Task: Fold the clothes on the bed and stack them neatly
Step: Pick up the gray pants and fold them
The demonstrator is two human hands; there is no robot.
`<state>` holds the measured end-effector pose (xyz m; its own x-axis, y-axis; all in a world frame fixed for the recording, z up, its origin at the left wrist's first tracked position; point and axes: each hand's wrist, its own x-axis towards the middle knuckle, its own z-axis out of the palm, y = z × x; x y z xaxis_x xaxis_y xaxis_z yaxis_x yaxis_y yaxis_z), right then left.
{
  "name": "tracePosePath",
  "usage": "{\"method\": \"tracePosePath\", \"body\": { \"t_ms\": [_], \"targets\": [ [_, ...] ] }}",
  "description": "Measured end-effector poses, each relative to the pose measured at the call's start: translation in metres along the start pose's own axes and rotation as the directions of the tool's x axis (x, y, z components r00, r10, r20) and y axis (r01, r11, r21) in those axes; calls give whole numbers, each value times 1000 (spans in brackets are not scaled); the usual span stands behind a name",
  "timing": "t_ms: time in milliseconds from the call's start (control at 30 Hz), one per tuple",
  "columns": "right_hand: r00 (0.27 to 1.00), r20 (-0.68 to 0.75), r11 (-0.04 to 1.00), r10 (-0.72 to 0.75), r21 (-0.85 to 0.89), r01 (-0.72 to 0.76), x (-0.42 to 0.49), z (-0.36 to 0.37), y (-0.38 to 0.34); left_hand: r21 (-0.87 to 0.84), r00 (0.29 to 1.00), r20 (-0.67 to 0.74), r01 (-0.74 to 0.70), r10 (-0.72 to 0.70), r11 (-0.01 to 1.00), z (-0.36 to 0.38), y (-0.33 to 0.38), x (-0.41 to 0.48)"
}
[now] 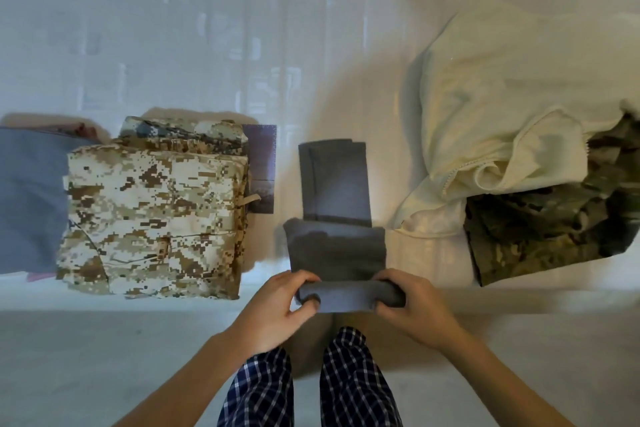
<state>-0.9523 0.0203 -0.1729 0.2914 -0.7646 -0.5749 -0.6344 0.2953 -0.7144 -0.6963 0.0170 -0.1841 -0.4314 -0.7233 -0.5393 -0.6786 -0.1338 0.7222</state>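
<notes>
Hands share one fold: left hand (277, 308) and right hand (412, 305) each clutch an end of the grey garment (337, 246), probably to keep it square. It lies on the bed (207, 62), folded camouflage stack (152, 218) to its left, unfolded clothes (502, 114) to its right.

on the bed (311, 45) we find a folded stack (152, 218) at left, a loose heap (502, 135) at right, and a long garment (336, 184) between them, stretching away from us.
</notes>
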Motion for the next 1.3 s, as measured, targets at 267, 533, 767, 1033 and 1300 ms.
{"method": "tracePosePath", "body": {
  "t_ms": [267, 533, 767, 1033, 1300],
  "targets": [
    [916, -328, 844, 230, 535, -21, 90, -32, -40, -640, 887, -303, 81, -348, 764, -55, 21, 84],
    [852, -180, 815, 491, 440, -376, 134, -9, -4, -559, 867, -142, 328, -478, 762, -30, -21, 124],
    [739, -429, 855, 519, 289, -431, 128, 13, 2, -524, 695, -321, 436, -643, 732, 2, -30, 118],
    [824, 196, 499, 532, 714, -492, 99, -12, -36, -867, 766, 264, 455, -587, 204, -16, -3, 78],
    [944, -13, 709, 330, 664, -239, 13, 6, -182, -915, 881, 63, 239, -469, 326, -104, 35, -61]
  ]
}}
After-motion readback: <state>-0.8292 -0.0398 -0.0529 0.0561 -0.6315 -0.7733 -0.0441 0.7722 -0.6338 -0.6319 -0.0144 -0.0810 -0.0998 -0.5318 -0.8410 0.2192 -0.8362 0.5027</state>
